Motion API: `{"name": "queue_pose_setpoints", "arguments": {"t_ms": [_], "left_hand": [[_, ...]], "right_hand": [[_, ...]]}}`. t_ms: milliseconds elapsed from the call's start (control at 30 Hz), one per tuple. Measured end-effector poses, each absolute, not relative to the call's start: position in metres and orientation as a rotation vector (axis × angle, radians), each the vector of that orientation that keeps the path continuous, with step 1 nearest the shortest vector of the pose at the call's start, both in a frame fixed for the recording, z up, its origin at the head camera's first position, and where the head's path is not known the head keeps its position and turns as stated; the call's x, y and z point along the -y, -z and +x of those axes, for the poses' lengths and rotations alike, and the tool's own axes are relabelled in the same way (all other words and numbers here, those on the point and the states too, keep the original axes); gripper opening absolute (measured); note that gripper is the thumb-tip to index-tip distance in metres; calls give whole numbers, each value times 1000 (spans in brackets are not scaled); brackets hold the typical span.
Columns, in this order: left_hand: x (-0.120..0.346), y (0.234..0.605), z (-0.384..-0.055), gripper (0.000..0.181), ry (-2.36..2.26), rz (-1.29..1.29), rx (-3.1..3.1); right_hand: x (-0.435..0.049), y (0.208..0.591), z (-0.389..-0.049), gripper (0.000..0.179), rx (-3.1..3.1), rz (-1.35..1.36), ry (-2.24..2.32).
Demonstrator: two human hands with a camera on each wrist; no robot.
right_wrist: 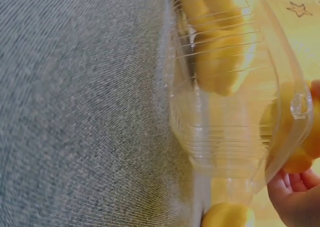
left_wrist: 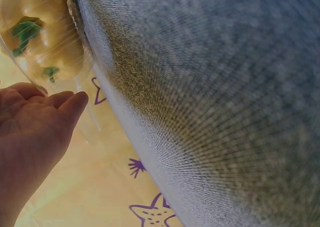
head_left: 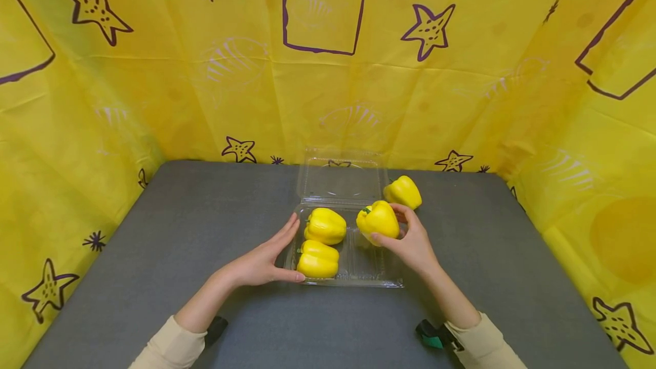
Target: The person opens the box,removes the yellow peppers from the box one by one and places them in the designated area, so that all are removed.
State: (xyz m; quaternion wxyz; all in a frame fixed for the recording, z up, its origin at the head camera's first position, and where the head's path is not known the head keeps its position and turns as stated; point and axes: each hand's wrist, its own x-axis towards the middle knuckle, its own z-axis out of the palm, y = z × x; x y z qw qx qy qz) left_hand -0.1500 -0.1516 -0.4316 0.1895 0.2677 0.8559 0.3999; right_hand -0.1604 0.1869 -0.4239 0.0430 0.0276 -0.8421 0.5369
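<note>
A clear plastic clamshell box [head_left: 376, 266] lies with its lid [head_left: 343, 181] folded back. Two yellow bell peppers sit in its left half, one behind [head_left: 326, 226] and one in front [head_left: 318, 259]. Above the right half, my right hand [head_left: 414, 244] grips another yellow bell pepper [head_left: 378, 221] between thumb and fingers, its green stem facing left. My left hand [head_left: 258, 262] rests against the box's left side with extended fingers, the thumb by the front corner. In the left wrist view, the box wall covers peppers with green stems [left_wrist: 26, 34].
One more yellow bell pepper [head_left: 403, 192] lies on the grey tabletop [head_left: 169, 244] beside the lid's right edge. Yellow patterned cloth [head_left: 328, 90] rises behind the table and on both sides. Near the right cuff there is a dark strap [head_left: 433, 335].
</note>
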Motion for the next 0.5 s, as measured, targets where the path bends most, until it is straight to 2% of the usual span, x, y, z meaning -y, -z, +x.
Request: {"name": "queue_pose_setpoints", "arguments": {"t_ms": [500], "left_hand": [[151,432,-151,116,-1124,753,-2405]], "right_hand": [[-194,413,-155,69,2495,-58,-1941]]}}
